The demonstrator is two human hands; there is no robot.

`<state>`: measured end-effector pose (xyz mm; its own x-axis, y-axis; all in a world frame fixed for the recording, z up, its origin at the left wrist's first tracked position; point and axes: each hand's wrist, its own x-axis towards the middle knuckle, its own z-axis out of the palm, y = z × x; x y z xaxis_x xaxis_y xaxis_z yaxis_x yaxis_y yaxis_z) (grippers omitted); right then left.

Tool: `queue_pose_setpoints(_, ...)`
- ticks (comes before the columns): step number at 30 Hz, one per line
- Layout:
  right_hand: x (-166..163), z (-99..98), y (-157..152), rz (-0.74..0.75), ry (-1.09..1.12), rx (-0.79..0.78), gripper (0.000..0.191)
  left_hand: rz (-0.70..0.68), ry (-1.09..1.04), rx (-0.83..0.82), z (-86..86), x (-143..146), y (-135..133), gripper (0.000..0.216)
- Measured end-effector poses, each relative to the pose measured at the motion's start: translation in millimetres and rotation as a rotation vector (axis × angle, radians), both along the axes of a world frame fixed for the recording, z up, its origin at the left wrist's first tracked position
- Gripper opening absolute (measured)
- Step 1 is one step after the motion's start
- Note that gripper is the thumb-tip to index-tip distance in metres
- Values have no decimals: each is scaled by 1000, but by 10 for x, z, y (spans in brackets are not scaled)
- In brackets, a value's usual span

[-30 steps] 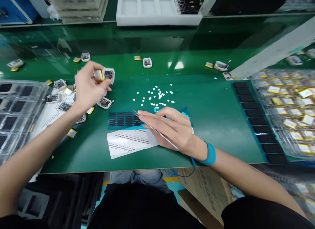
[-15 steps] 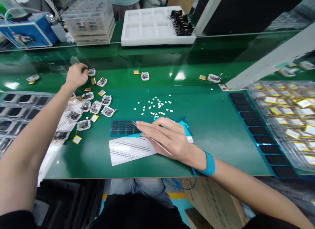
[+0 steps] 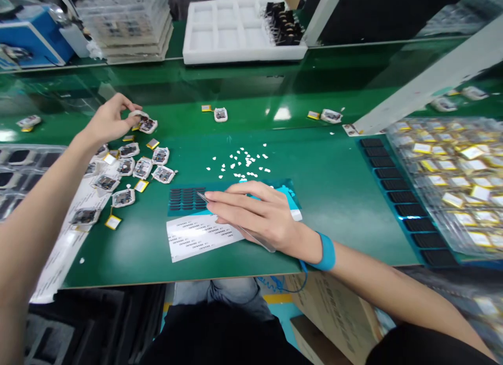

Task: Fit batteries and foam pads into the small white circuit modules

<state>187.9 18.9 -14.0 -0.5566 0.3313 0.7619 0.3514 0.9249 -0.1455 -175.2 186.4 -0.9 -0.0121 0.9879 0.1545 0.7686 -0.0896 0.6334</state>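
Note:
My left hand (image 3: 110, 121) reaches to the back left, its thumb and fingers closed on a small white electronic housing (image 3: 139, 114). Just beside and under it lies another open housing (image 3: 148, 126) with a circuit board inside. Pinched in my right hand (image 3: 265, 213) are thin metal tweezers (image 3: 256, 240). Their tips point left over a teal sheet with rows of small black strips (image 3: 181, 199). White printed backing paper (image 3: 192, 238) lies in front of that sheet, partly covered by my right hand. Small white scraps (image 3: 247, 162) are scattered behind it.
Several housings (image 3: 142, 167) with yellow-edged batteries (image 3: 112, 221) cluster at left, near a clear tray (image 3: 23, 168). On the right are a strip of black pads (image 3: 404, 197) and a tray of batteries (image 3: 451, 181). A white foam tray (image 3: 220, 55) stands behind the ledge.
My left hand has picked up a housing from the back left and tilts it. The right hand keeps the tweezers over the black strips. The whole view has shifted slightly.

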Motion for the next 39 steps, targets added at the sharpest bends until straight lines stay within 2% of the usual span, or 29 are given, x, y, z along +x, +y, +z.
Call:
queue_pose_setpoints(3,1,-15,-8,32,24,-8,15,-28,-118,64,71,405,-408,44)
queue_pose_setpoints(5,6,-25,-16,33,56,-45,12,-89,-465,108,116,711,-711,47)
queue_pose_setpoints(8,6,-54,-31,47,109,-129,15,-185,-779,-39,143,1137,-1154,48)
queue_pose_setpoints(11,-12,-103,-43,72,142,-199,26,-256,-912,-110,101,1435,-1514,28)
queue_pose_setpoints(15,-44,-154,-52,-25,162,-177,20,-272,-869,-151,18,1611,-1806,21)
queue_pose_setpoints(18,-45,-151,-57,-127,73,-88,18,-298,-839,-118,-10,1645,-1900,19)
queue_pose_setpoints(23,-48,-114,-67,-112,41,-41,8,-292,-875,-92,-33,1651,-1946,17)
queue_pose_setpoints(28,-89,-121,-56,-152,112,-140,9,-254,-969,-203,-56,1639,-1950,31)
queue_pose_setpoints(32,-87,-128,-50,-168,55,-122,17,-254,-1058,-297,-58,1617,-1949,32)
queue_pose_setpoints(39,-71,-119,-64,-155,-3,-45,17,-165,-978,-164,-84,1646,-2007,24)
